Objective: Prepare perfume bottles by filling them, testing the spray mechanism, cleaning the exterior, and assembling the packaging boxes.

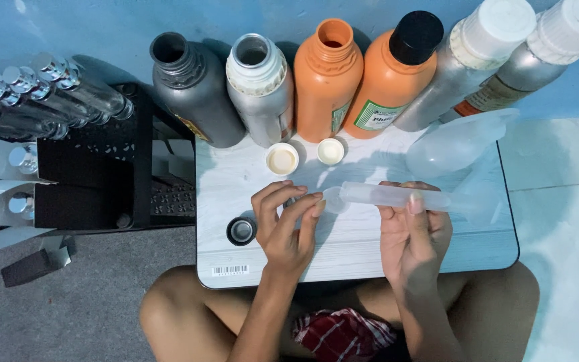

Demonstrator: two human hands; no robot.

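Clear plastic tube (397, 196) lies gripped in our right hand (413, 238); our left hand (288, 224) pinches its end, above the white table (356, 248).

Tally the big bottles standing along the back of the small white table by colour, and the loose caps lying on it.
Orange bottles: 2
Dark grey bottle: 1
Silver bottles: 3
Loose cream caps: 2
Loose black cap: 1
Total: 9
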